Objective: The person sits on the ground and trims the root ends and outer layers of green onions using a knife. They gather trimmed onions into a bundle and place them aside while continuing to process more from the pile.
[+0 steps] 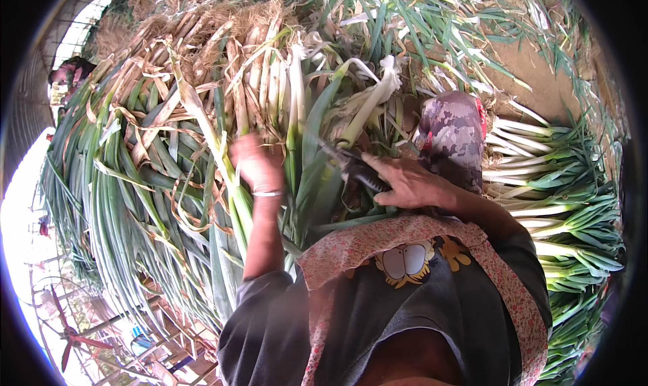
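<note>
My left hand (258, 163), blurred and with a pale bracelet at its wrist, is over a heap of large green onions (177, 148). A stalk meets its fingers, but whether they grip it I cannot tell. My right hand (407, 181) holds a dark-handled cutting tool (367, 176), probably pruning shears, its blurred blades pointing left. Just beyond the blades, a single green onion with a peeled white stem (367, 105) slants upward. A long stalk with dry outer skin (197, 110) lies left of my left hand.
Trimmed green onions (552, 183) lie in a row at the right, white ends inward. Cut leaves and peelings (430, 26) litter the ground ahead. A camouflage-clad knee (453, 133) rises beside my right hand. Another person (73, 74) appears at far left, near a metal frame (167, 335).
</note>
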Motion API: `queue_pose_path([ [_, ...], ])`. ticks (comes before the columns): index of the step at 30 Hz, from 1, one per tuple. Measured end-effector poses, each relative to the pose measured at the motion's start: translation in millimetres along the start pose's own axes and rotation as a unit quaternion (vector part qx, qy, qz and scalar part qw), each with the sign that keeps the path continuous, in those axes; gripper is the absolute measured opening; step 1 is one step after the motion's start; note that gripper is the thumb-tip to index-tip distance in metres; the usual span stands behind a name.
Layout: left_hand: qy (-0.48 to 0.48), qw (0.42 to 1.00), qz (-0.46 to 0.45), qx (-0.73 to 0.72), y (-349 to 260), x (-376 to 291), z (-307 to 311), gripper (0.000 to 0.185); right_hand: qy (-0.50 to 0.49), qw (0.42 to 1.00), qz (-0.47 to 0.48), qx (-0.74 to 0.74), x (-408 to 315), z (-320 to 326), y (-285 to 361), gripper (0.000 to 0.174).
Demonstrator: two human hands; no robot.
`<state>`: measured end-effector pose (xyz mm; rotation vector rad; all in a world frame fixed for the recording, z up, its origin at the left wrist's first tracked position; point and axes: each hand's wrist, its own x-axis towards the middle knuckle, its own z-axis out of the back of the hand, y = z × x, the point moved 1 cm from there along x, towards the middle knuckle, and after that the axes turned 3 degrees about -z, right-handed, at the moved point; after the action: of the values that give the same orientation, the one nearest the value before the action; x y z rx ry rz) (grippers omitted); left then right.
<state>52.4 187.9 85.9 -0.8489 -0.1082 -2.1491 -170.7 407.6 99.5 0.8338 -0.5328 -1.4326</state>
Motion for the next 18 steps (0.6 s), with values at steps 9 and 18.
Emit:
queue_pose_path([
  [9,0.187,0.960,0.191,0.086,85,-6,32,0.055,-0.166,0.983,-0.081,-0.024,100,7,-50,0.072],
  [18,0.234,0.964,0.114,-0.048,4,56,-111,0.064,0.028,0.992,-0.099,0.069,39,23,-11,0.074],
])
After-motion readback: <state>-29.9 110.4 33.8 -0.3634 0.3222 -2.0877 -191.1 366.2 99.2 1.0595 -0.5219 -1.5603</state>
